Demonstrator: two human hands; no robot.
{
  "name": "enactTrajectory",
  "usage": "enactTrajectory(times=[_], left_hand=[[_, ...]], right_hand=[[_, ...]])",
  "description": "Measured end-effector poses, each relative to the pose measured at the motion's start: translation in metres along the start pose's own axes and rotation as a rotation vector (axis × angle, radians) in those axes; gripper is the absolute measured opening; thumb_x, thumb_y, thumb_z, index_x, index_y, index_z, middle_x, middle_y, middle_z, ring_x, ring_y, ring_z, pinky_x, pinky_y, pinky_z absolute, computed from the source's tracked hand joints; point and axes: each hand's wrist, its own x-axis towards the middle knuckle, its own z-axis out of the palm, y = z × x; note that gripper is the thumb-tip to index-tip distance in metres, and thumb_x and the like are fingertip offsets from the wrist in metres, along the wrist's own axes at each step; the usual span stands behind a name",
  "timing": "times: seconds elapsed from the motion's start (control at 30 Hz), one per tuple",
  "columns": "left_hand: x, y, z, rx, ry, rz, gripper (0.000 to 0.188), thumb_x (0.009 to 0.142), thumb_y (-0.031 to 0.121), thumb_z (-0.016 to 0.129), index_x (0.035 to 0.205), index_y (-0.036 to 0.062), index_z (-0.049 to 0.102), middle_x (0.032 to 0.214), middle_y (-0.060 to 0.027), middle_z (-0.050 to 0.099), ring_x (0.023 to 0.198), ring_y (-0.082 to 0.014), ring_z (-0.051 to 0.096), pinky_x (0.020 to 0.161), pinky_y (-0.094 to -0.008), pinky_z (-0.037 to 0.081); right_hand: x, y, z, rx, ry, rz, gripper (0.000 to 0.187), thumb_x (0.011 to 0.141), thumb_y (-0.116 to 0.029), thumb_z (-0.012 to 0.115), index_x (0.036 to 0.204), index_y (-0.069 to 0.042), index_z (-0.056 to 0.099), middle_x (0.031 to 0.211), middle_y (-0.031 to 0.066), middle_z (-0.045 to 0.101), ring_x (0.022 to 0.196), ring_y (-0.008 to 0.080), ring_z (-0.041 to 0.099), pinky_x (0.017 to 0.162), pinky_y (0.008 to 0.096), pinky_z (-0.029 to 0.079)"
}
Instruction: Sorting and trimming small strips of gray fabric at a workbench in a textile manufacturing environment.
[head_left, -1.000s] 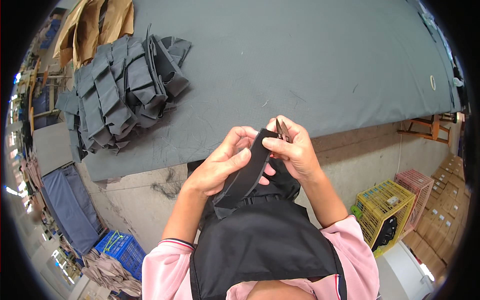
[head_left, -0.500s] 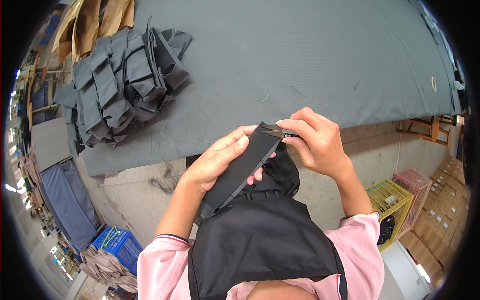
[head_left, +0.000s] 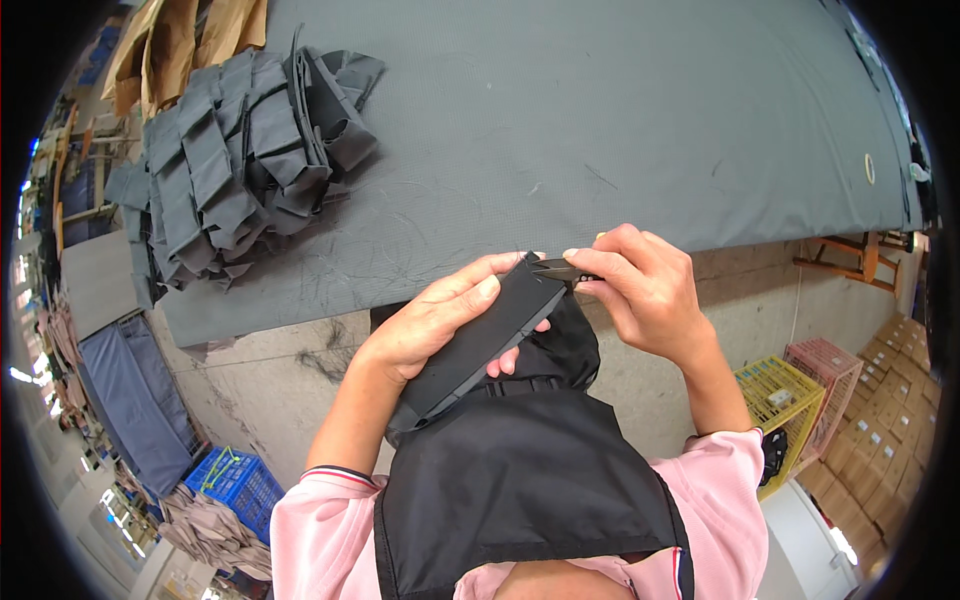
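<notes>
My left hand (head_left: 435,325) holds a flat black fabric piece (head_left: 478,342) tilted up over the table's near edge, fingers laid along its top. My right hand (head_left: 645,285) pinches small thread snips (head_left: 560,269) whose blades touch the upper right corner of that piece. More black fabric (head_left: 560,345) hangs beneath both hands, against my black apron.
A big pile of folded dark grey fabric pieces (head_left: 235,165) lies at the far left of the grey table (head_left: 620,120). Brown paper (head_left: 190,35) sits behind the pile. On the floor are a blue crate (head_left: 232,485) at left, yellow (head_left: 778,400) and pink (head_left: 835,375) crates at right.
The right hand with the snips has moved right and slightly up to the piece's corner. The left hand has turned the fabric piece flatter and further left.
</notes>
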Motion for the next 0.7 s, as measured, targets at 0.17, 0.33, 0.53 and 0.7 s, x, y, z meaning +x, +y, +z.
enactTrajectory(times=[0.17, 0.33, 0.53, 0.7], left_hand=[[0.001, 0.001, -0.001, -0.009, -0.089, -0.059, 0.05, 0.098, 0.032, 0.042, 0.137, 0.0015, 0.033, 0.102, -0.0166, 0.061, 0.066, -0.0164, 0.063, 0.058, -0.0269, 0.053], [0.001, 0.001, -0.003, 0.038, -0.061, -0.05, 0.052, 0.097, 0.033, 0.043, 0.135, -0.0001, 0.032, 0.1, -0.0222, 0.061, 0.064, -0.021, 0.062, 0.056, -0.0307, 0.053], [0.003, 0.001, -0.002, 0.048, -0.023, -0.071, 0.052, 0.097, 0.033, 0.044, 0.135, 0.0002, 0.033, 0.1, -0.0212, 0.061, 0.063, -0.0199, 0.062, 0.056, -0.0303, 0.052], [0.004, 0.0, 0.0, 0.101, -0.04, -0.064, 0.046, 0.097, 0.03, 0.045, 0.133, 0.0021, 0.039, 0.105, -0.0165, 0.059, 0.074, -0.0167, 0.062, 0.064, -0.0274, 0.051]], right_hand=[[0.003, 0.004, 0.007, 0.077, 0.003, -0.057, 0.031, 0.064, -0.009, 0.073, 0.092, -0.007, 0.063, 0.077, 0.0032, 0.054, 0.059, 0.0194, 0.054, 0.052, 0.0313, 0.044], [-0.002, 0.004, 0.013, 0.127, 0.075, 0.023, 0.028, 0.065, -0.005, 0.072, 0.092, -0.006, 0.063, 0.077, 0.0045, 0.055, 0.059, 0.0204, 0.056, 0.051, 0.0312, 0.045], [-0.007, -0.005, 0.014, 0.257, 0.107, 0.14, 0.027, 0.066, 0.0, 0.071, 0.092, -0.005, 0.064, 0.074, 0.0068, 0.055, 0.06, 0.021, 0.057, 0.051, 0.0309, 0.045], [-0.007, -0.003, 0.012, 0.279, 0.186, 0.261, 0.03, 0.069, 0.002, 0.07, 0.098, -0.004, 0.061, 0.071, 0.0056, 0.052, 0.058, 0.0162, 0.052, 0.051, 0.0278, 0.042]])
